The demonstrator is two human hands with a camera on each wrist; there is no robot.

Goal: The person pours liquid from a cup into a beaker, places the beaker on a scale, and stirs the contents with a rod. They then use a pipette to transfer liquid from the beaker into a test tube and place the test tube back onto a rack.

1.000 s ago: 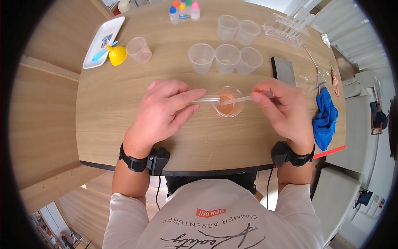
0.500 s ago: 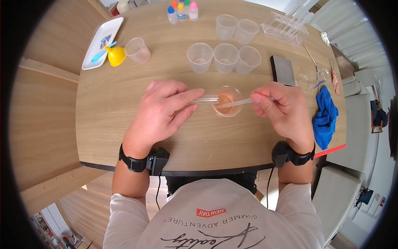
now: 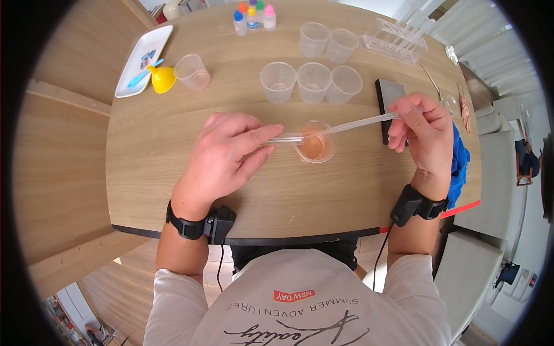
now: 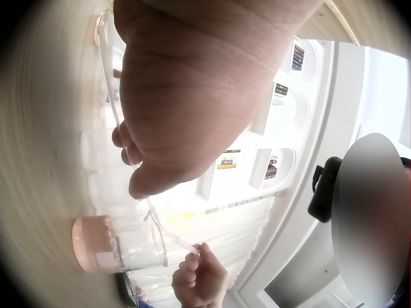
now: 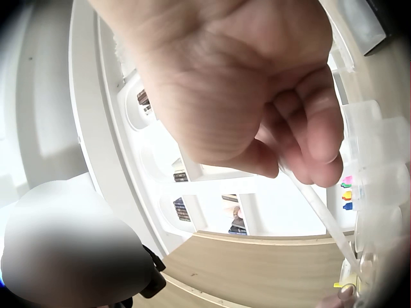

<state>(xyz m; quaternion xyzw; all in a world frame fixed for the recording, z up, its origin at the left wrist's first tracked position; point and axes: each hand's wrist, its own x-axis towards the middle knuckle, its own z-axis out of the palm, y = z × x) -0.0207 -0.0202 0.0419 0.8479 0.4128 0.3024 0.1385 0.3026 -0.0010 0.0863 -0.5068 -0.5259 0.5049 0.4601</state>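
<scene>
In the head view my left hand (image 3: 225,150) pinches a clear glass test tube (image 3: 287,139) between thumb and fingers. The tube lies nearly level, its mouth at the rim of a small clear beaker (image 3: 315,154) holding orange-brown liquid. My right hand (image 3: 424,130) pinches a thin translucent plastic pipette (image 3: 360,121), raised to the right of the beaker. From the fingers it slopes down leftward, its tip close to the tube's mouth. In the right wrist view the pipette (image 5: 321,212) runs from my fingertips toward the tube. The left wrist view shows the beaker (image 4: 122,244) upright on the table.
Several translucent plastic cups (image 3: 314,83) stand behind the beaker. Farther back are dropper bottles (image 3: 254,20) and a test tube rack (image 3: 395,43). A yellow funnel (image 3: 163,79), another cup (image 3: 192,74) and a white tray (image 3: 124,83) stand left. A blue cloth (image 3: 459,167) lies right, partly hidden.
My right hand has moved right and away from me, taking the pipette with it. The pipette's tip has drawn back from over the beaker's middle. My left hand and the tube stay put.
</scene>
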